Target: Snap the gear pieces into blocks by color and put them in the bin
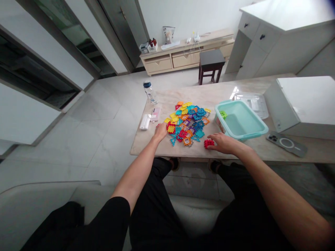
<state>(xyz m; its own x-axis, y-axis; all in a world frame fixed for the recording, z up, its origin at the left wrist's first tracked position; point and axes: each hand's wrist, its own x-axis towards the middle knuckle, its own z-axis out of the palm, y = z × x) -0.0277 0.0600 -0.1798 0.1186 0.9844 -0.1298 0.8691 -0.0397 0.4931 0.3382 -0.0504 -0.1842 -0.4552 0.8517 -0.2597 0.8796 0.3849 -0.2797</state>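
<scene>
Observed right hand (222,142) curled partway closed, with stack of red, square, notched plastic tiles (208,144) between thumb and fingers, near front edge of pale marbled table (146,145), right of loose heap of multicoloured notched plastic tiles (186,122). Observed left hand (160,131) at heap's left edge; cannot tell whether holding anything. Noted bright green plastic tiles (223,114) inside pale turquoise rectangular plastic box (242,120), beyond right hand.
</scene>
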